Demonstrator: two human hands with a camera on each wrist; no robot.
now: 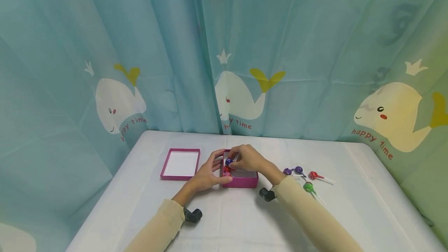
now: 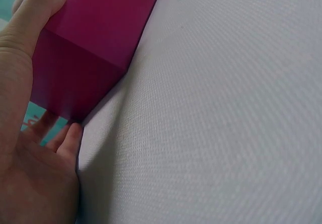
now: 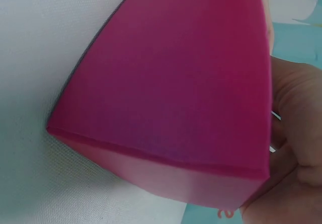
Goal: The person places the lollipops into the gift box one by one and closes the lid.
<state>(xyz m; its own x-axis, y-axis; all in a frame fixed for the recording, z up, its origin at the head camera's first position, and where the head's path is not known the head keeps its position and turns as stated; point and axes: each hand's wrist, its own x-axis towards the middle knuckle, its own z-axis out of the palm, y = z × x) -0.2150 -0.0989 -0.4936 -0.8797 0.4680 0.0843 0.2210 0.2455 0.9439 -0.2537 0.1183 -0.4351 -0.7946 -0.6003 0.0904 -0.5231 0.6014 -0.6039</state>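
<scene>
A magenta box (image 1: 241, 182) without its lid stands at the middle of the table. My left hand (image 1: 206, 175) holds the box's left end, thumb on the front wall and fingers spread along the side toward the back. Inside the box, at its left, are a red lollipop (image 1: 226, 169) and a pink lollipop (image 1: 227, 174). With its fingers reaching down into the box, my right hand (image 1: 249, 158) pinches a purple lollipop (image 1: 229, 161) just behind the red one. In the right wrist view the box wall (image 3: 166, 78) hides the fingertips.
The box lid (image 1: 180, 177), white inside, lies at the left. On the right are a purple lollipop (image 1: 287, 171), a darker purple-blue one (image 1: 298, 170), a red lollipop (image 1: 313, 175) and a green lollipop (image 1: 308, 186). A whale-print curtain (image 1: 175, 88) hangs behind the table.
</scene>
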